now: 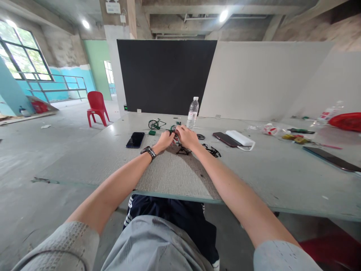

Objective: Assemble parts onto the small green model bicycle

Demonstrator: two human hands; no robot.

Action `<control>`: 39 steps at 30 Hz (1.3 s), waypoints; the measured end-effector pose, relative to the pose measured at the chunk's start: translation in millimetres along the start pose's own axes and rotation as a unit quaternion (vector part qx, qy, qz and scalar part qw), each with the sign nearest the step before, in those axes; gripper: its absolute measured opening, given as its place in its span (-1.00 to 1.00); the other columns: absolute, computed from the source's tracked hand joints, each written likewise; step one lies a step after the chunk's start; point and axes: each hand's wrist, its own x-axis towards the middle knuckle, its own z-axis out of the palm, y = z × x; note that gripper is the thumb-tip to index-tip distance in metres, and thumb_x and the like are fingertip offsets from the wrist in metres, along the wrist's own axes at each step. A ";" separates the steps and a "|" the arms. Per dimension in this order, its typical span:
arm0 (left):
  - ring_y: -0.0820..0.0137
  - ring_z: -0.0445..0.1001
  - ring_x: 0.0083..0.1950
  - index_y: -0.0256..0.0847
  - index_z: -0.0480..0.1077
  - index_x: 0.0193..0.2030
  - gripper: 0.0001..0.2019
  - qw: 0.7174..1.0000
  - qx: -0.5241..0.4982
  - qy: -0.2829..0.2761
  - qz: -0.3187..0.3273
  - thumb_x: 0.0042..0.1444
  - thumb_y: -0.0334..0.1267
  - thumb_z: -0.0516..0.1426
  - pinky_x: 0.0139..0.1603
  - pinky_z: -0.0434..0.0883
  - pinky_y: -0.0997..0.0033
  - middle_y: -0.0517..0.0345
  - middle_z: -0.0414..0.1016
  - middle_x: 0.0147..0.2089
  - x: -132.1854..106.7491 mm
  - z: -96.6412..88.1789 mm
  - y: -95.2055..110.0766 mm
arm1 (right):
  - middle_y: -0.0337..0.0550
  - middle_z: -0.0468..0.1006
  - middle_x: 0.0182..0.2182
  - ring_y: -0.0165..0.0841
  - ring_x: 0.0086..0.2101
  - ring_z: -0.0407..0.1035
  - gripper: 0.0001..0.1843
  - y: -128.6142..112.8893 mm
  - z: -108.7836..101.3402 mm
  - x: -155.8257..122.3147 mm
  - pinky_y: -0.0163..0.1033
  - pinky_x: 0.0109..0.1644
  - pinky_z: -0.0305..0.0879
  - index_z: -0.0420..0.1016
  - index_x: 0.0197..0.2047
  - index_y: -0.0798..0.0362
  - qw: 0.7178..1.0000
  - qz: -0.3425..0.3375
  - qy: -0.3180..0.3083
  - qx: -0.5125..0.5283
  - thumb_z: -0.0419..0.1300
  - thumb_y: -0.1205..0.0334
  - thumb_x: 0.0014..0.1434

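Gripping a small green model part [173,130], both hands [177,137] meet on the table [282,177].

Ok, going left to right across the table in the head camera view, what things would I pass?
Black phone → green model bicycle → left hand → right hand → water bottle → dark phone → white case → red basin.

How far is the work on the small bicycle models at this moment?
Done: one green model bicycle stands complete on the table. In hand: the left hand and right hand are closed together on a small green wheeled part; what exactly it is cannot be told. Left: loose black parts and a black ring lie unused beside the hands.
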 end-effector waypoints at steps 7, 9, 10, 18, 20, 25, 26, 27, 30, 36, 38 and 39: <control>0.38 0.50 -0.55 -0.26 0.40 -0.52 -0.65 1.000 0.002 -0.010 0.003 0.32 -0.38 0.03 -0.40 0.47 0.43 -0.01 0.58 -0.49 -0.7 0.4 0.5 | 0.05 0.60 -0.05 -0.08 -0.14 0.50 -0.56 -4.3 -3.3 0.1 -0.12 -0.24 0.24 0.48 -0.01 -0.05 1.000 0.020 -0.017 0.006 -0.19 0.02 0.55; 0.39 0.49 -0.56 -0.28 0.41 -0.49 -0.65 1.000 -0.004 -0.014 -0.003 0.33 -0.38 0.01 -0.43 0.47 0.44 -0.02 0.60 -0.47 -0.9 0.5 0.7 | 0.06 0.60 0.01 -0.06 -0.13 0.50 -0.58 -4.8 -3.5 0.8 -0.11 -0.24 0.25 0.44 0.03 -0.05 0.999 0.028 -0.018 0.023 -0.20 0.01 0.55; 0.39 0.49 -0.57 -0.28 0.41 -0.49 -0.65 1.000 -0.007 -0.014 -0.006 0.34 -0.37 0.01 -0.43 0.47 0.44 -0.03 0.60 -0.46 -0.7 0.6 0.4 | 0.07 0.60 0.05 -0.05 -0.13 0.50 -0.59 -5.1 -3.7 1.1 -0.11 -0.24 0.25 0.42 0.06 -0.04 0.999 0.032 -0.020 0.032 -0.19 0.02 0.54; 0.41 0.48 -0.58 -0.28 0.38 -0.47 -0.66 1.000 -0.010 -0.006 -0.013 0.35 -0.37 0.00 -0.44 0.45 0.48 -0.01 0.58 -0.48 3.1 1.6 -3.8 | 0.13 0.57 0.10 -0.03 -0.10 0.49 -0.65 -6.0 -6.1 2.3 -0.06 -0.19 0.31 0.34 0.13 0.01 0.998 0.021 -0.051 0.038 -0.17 0.14 0.51; 0.42 0.48 -0.58 -0.28 0.39 -0.47 -0.67 1.000 -0.008 -0.007 -0.011 0.35 -0.38 0.00 -0.46 0.44 0.49 0.00 0.58 -0.48 2.6 1.2 -2.8 | 0.13 0.57 0.08 -0.03 -0.11 0.49 -0.66 -5.7 -6.8 1.7 -0.06 -0.18 0.31 0.34 0.13 0.01 0.998 0.019 -0.055 0.022 -0.18 0.17 0.50; 0.43 0.47 -0.57 -0.28 0.38 -0.52 -0.64 1.000 0.007 -0.009 0.000 0.34 -0.40 0.02 -0.45 0.42 0.51 0.02 0.55 -0.51 -0.2 0.4 0.7 | 0.13 0.55 0.11 -0.03 -0.11 0.50 -0.64 -5.8 -8.2 -0.2 -0.08 -0.20 0.28 0.35 0.16 -0.01 0.998 0.010 -0.050 -0.021 -0.18 0.14 0.51; 0.43 0.47 -0.57 -0.29 0.39 -0.52 -0.63 1.000 0.009 -0.010 0.002 0.34 -0.40 0.02 -0.44 0.43 0.51 0.02 0.55 -0.51 -0.5 0.4 1.0 | 0.12 0.55 0.10 -0.04 -0.11 0.50 -0.63 -5.7 -8.0 -0.5 -0.09 -0.21 0.27 0.35 0.16 -0.01 0.998 0.008 -0.049 -0.024 -0.19 0.12 0.52; 0.43 0.48 -0.56 -0.29 0.41 -0.51 -0.64 1.000 0.010 -0.011 0.003 0.34 -0.40 0.02 -0.43 0.43 0.51 0.02 0.56 -0.50 -0.7 0.3 1.1 | 0.11 0.55 0.09 -0.04 -0.11 0.50 -0.62 -5.4 -7.6 -0.6 -0.10 -0.21 0.26 0.36 0.15 -0.02 0.999 0.006 -0.048 -0.024 -0.19 0.10 0.53; 0.42 0.50 -0.54 -0.31 0.45 -0.48 -0.64 1.000 0.012 -0.014 0.007 0.34 -0.39 0.02 -0.40 0.46 0.49 -0.01 0.60 -0.45 -1.0 0.1 1.2 | 0.09 0.57 0.03 -0.06 -0.11 0.50 -0.60 -4.4 -6.0 -0.3 -0.11 -0.21 0.25 0.39 0.11 -0.03 0.999 0.005 -0.043 -0.017 -0.20 0.05 0.54; 0.42 0.48 -0.57 -0.32 0.45 -0.46 -0.65 1.000 0.014 -0.013 0.005 0.35 -0.39 0.00 -0.45 0.44 0.49 0.01 0.59 -0.48 -0.6 -0.4 1.3 | 0.12 0.57 0.07 -0.05 -0.15 0.49 -0.61 -5.6 -5.5 1.8 -0.10 -0.23 0.24 0.36 0.13 -0.02 0.999 0.022 -0.041 0.003 -0.20 0.06 0.54; 0.43 0.47 -0.58 -0.31 0.45 -0.46 -0.65 1.000 0.014 -0.013 0.007 0.35 -0.40 0.00 -0.46 0.43 0.50 0.03 0.57 -0.49 -0.5 -0.3 1.2 | 0.12 0.57 0.08 -0.05 -0.15 0.49 -0.63 -6.2 -6.4 1.9 -0.10 -0.24 0.24 0.35 0.14 -0.02 0.999 0.017 -0.046 0.000 -0.19 0.10 0.53; 0.43 0.47 -0.57 -0.31 0.44 -0.47 -0.65 1.000 0.015 -0.014 0.010 0.34 -0.40 0.00 -0.46 0.43 0.50 0.04 0.57 -0.50 -0.4 -0.2 1.1 | 0.12 0.57 0.08 -0.04 -0.15 0.49 -0.64 -6.3 -6.9 1.7 -0.10 -0.24 0.23 0.35 0.14 -0.02 0.999 0.014 -0.047 -0.005 -0.18 0.11 0.53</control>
